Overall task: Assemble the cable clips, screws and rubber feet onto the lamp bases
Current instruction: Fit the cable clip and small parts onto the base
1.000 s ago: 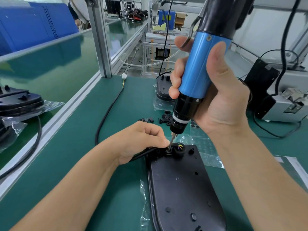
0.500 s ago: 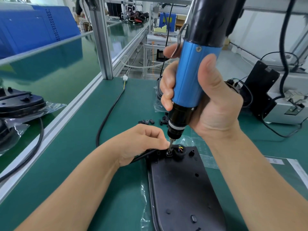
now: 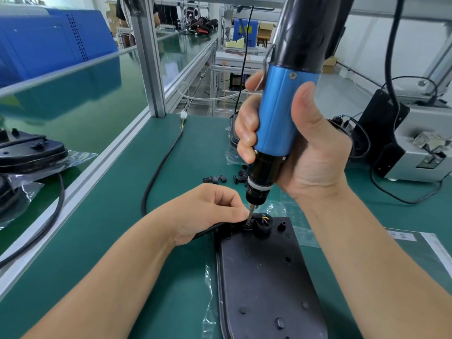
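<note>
A right hand (image 3: 305,152) wraps a blue-and-black electric screwdriver (image 3: 283,123), bit down on a matte black lamp base (image 3: 266,277) near the green table (image 3: 122,216) front edge; left hand (image 3: 208,211) fingers pinch beside the bit. Loose black clips (image 3: 215,179) lie behind.

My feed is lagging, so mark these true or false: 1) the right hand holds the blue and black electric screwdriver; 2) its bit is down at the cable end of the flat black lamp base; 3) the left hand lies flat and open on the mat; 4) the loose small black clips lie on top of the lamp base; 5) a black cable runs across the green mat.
1) True: the right hand grips the blue and black electric screwdriver.
2) True: the bit meets the flat black lamp base there.
3) False: the left hand pinches beside the bit.
4) False: the small black clips lie on the green mat.
5) True: the black cable.
</note>
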A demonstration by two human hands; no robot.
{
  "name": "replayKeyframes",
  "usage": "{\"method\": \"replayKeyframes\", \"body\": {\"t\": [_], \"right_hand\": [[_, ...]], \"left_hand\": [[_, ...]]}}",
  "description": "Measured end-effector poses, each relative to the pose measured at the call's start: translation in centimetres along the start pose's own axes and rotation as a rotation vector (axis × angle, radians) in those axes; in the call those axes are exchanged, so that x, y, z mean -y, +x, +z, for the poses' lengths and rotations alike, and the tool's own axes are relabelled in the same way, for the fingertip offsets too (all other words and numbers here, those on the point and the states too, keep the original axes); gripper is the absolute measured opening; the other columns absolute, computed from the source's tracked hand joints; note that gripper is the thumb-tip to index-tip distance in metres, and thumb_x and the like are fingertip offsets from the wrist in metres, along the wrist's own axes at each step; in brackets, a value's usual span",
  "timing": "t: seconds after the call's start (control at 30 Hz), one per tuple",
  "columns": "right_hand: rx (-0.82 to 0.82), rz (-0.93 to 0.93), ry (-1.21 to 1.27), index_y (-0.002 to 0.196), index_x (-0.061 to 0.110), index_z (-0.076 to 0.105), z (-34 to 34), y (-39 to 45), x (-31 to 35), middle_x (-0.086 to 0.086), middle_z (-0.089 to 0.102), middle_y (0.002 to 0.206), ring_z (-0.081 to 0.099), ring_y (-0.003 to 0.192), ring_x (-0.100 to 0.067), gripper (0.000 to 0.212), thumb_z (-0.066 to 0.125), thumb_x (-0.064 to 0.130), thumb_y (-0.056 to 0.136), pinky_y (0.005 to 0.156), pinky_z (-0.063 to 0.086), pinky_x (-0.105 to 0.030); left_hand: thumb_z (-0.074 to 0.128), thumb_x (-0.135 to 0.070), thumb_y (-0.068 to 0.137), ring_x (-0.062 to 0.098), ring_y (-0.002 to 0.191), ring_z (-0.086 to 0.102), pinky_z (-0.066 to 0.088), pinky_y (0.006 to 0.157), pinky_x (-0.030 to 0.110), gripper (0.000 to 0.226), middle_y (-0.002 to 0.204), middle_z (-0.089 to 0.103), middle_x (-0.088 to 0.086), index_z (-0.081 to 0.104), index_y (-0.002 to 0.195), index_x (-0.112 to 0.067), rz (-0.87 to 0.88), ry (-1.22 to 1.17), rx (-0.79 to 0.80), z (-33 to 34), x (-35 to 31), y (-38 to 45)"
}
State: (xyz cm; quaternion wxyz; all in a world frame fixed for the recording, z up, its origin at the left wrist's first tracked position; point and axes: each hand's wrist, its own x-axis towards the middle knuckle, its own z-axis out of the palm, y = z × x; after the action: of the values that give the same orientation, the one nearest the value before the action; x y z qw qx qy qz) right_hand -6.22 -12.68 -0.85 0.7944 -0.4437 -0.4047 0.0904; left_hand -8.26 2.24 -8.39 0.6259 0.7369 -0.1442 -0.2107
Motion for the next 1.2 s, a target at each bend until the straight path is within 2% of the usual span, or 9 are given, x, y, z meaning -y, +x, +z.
{"method": "replayKeyframes", "body": {"t": [0.2,0.43,0.57,0.63,0.7,0.77,1.0,1.13,1.2], "right_hand": [[-0.015,0.013,0.007,0.103,0.004,0.048,-0.3,0.2,0.1,-0.008,0.046,0.075,0.044,0.064,-0.020,0.053,0.070,0.043,0.075,0.052,0.042,-0.030],[-0.040,-0.008,-0.036,0.113,0.003,0.049,-0.5,-0.1,0.1,-0.009,0.045,0.078,0.046,0.066,-0.020,0.058,0.070,0.043,0.076,0.055,0.044,-0.031],[-0.027,-0.013,-0.041,0.108,0.003,0.049,-0.2,-0.1,0.1,-0.008,0.047,0.077,0.046,0.066,-0.020,0.056,0.071,0.043,0.075,0.055,0.044,-0.032],[-0.056,-0.037,-0.079,0.119,0.001,0.048,0.0,0.0,0.5,-0.007,0.048,0.077,0.045,0.067,-0.020,0.065,0.070,0.044,0.076,0.057,0.043,-0.032],[-0.145,-0.080,-0.127,0.135,-0.001,0.040,-0.3,-0.2,1.5,-0.007,0.049,0.077,0.045,0.067,-0.020,0.077,0.066,0.043,0.077,0.059,0.043,-0.033],[-0.280,-0.104,-0.199,0.139,0.000,0.038,-1.4,-0.8,3.0,-0.006,0.050,0.076,0.046,0.066,-0.019,0.078,0.062,0.042,0.079,0.060,0.044,-0.032],[-0.799,0.058,-0.558,0.102,0.017,0.054,-9.3,-7.3,8.0,-0.001,0.055,0.066,0.051,0.055,-0.017,0.030,0.067,0.039,0.086,0.053,0.047,-0.028],[-0.984,0.117,-0.556,0.096,0.016,0.051,-13.1,-11.4,9.4,0.003,0.058,0.061,0.053,0.051,-0.014,0.028,0.067,0.038,0.088,0.050,0.050,-0.025],[-1.040,0.133,-0.510,0.097,0.018,0.053,-14.2,-13.0,9.7,0.003,0.059,0.060,0.054,0.050,-0.013,0.026,0.066,0.039,0.089,0.050,0.051,-0.024]], "left_hand": [[0.063,-0.003,0.089,0.009,0.068,0.049,0.041,0.067,0.014,0.019,0.074,0.058,0.004,0.063,0.072,-0.010,0.020,0.057,-0.013,0.1,0.0,-0.1],[0.064,-0.005,0.088,0.011,0.069,0.047,0.040,0.068,0.016,0.020,0.073,0.056,0.005,0.062,0.069,-0.012,0.017,0.047,-0.011,0.1,0.0,-0.1],[0.065,-0.005,0.089,0.011,0.070,0.047,0.040,0.069,0.018,0.018,0.075,0.057,0.006,0.064,0.072,-0.011,0.017,0.033,-0.005,0.1,0.2,-0.1],[0.069,-0.010,0.086,0.010,0.069,0.048,0.041,0.069,0.018,0.016,0.075,0.057,0.006,0.064,0.071,-0.013,0.020,0.028,0.006,0.0,0.2,-0.2],[0.075,-0.017,0.081,0.013,0.074,0.049,0.042,0.073,0.019,0.014,0.078,0.058,0.008,0.065,0.071,-0.014,0.018,0.034,0.008,0.0,0.1,-0.2],[0.073,-0.024,0.076,0.019,0.083,0.051,0.042,0.082,0.026,0.015,0.086,0.059,0.013,0.065,0.075,-0.011,0.011,0.047,0.009,-0.2,0.1,-0.2],[0.077,-0.029,0.078,0.019,0.087,0.054,0.044,0.089,0.030,0.019,0.089,0.061,0.014,0.066,0.074,-0.014,-0.010,0.108,0.027,-0.6,0.2,-0.2],[0.071,-0.031,0.074,0.022,0.091,0.055,0.041,0.093,0.036,0.020,0.099,0.061,0.031,0.067,0.074,-0.011,0.003,0.136,0.002,-0.4,0.2,-0.4],[0.075,-0.036,0.072,0.022,0.091,0.055,0.040,0.091,0.036,0.026,0.103,0.062,0.032,0.068,0.075,-0.011,0.014,0.156,-0.003,-0.2,0.2,-0.5]]}}
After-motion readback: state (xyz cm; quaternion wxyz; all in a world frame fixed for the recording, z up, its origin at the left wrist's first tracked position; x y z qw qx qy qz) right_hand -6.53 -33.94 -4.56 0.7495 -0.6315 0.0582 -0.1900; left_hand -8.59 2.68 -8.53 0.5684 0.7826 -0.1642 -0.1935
